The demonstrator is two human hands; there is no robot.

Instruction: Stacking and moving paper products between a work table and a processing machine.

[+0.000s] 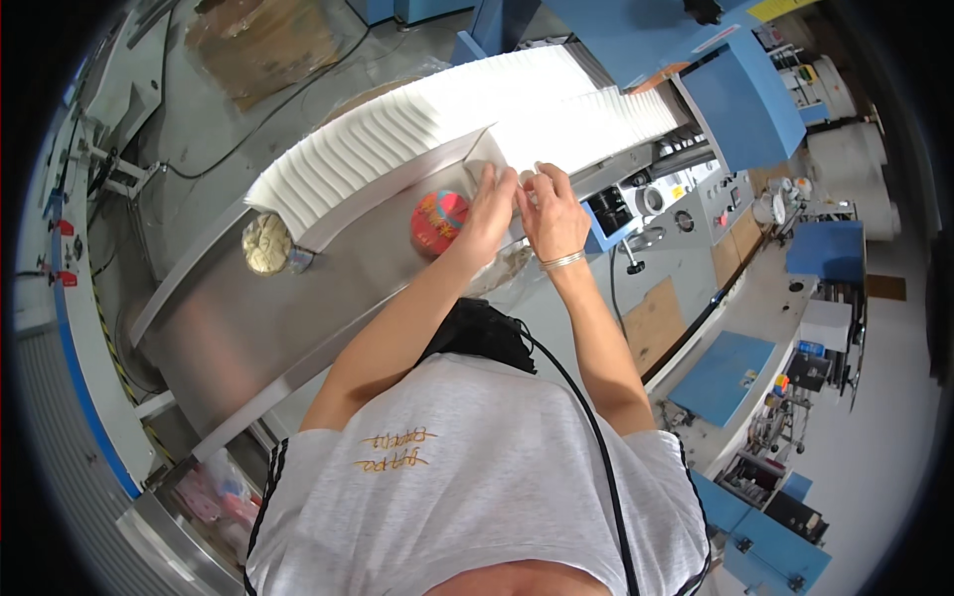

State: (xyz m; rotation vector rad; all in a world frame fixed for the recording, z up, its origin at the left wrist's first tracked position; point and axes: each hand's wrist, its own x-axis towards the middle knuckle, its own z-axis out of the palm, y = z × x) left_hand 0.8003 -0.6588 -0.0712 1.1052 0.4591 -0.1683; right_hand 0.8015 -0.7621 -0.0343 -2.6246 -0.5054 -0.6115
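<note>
My left hand [489, 217] and my right hand [556, 223] are close together at the near edge of a long row of stacked white sheets or pieces [348, 149], whose exact kind I cannot make out. The fingers of both hands are drawn together in a pinch. Something small and pale seems to lie between the fingertips, too small to name. A bracelet circles my right wrist. Just left of my left hand, a round red object [435, 223] with yellow markings rests on the metal table [278, 308].
A crumpled pale-gold bundle [266, 244] sits by the left end of the white row. Blue machinery [745, 99] stands at the far right, with a control panel [711, 209] below it. A cardboard piece [260, 45] lies on the floor beyond the table.
</note>
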